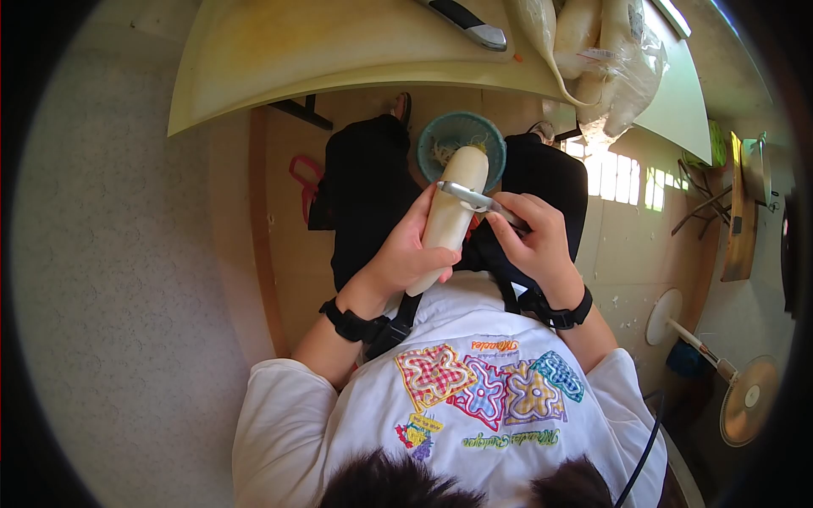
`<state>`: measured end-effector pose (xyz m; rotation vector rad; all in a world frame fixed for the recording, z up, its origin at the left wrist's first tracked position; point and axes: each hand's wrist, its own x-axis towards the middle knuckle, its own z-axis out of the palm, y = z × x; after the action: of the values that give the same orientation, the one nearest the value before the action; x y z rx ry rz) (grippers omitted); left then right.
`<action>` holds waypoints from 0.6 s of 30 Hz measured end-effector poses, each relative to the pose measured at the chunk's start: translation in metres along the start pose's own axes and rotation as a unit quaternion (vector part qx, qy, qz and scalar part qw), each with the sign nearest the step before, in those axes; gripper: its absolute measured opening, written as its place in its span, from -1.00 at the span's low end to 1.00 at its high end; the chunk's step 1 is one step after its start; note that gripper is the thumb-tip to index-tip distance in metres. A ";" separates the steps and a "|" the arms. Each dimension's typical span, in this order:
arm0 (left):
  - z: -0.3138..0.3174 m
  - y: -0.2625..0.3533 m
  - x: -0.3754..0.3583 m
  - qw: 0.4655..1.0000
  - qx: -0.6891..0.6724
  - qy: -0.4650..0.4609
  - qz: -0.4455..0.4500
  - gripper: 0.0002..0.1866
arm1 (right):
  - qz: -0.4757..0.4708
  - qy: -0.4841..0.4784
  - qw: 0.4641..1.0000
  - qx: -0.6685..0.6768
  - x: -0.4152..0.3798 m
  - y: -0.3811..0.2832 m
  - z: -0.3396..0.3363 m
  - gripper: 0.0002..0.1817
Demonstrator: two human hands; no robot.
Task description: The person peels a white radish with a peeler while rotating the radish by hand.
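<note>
- Expect the white radish (447, 222) to feel fairly heavy for its length and stiff all through; it should not bend under your grip.
- Its pale surface looks smooth and probably moist, so judge it slippery, above all where the skin is off. It is firm, not delicate, though a hard knock could snap it.
- The best hold is likely the thick lower body, on the side away from the basin (425, 140), with your thumb on top and your fingers around the flank, clear of the blade.
- You have the radish on your side of the basin, tilted, its yellowish stem end showing over the basin's near part and its other end pointing back toward your shirt.
- Your left hand (405, 254), nearer you than the basin and to its left, is clamped around the radish's lower half, thumb across the top; the fingers underneath are mostly hidden.
- Your right hand (538, 233), nearer you than the basin and to its right, grips the handle of the metal peeler (476, 201) between thumb and fingers.
- The peeler's head lies across the radish just short of the basin, beyond your left hand. Whether the edge is biting is too small to tell.
- Your hands are apart, with the radish between them.
</note>
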<state>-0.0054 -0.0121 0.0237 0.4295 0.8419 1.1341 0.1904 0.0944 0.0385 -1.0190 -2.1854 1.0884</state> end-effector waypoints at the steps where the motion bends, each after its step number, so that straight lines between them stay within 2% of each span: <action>1: 0.002 0.002 0.000 1.000 0.003 -0.002 0.005 0.08 | 0.000 0.000 1.000 0.000 0.000 0.001 0.001 -0.82; 3: 0.003 0.001 0.000 1.000 0.005 -0.006 0.011 0.07 | -0.004 0.057 0.998 0.013 0.003 0.006 0.003 -0.83; 5: 0.001 -0.003 -0.002 0.999 -0.013 -0.031 0.002 0.05 | -0.009 0.050 0.999 0.009 0.007 0.010 -0.003 -0.83; 18: 0.004 0.004 -0.005 1.000 0.008 -0.028 -0.005 0.06 | 0.006 0.031 1.000 0.003 0.006 0.007 -0.007 -0.83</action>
<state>-0.0053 -0.0148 0.0305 0.4684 0.8029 1.1027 0.1948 0.1053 0.0369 -1.0508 -2.1293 1.0542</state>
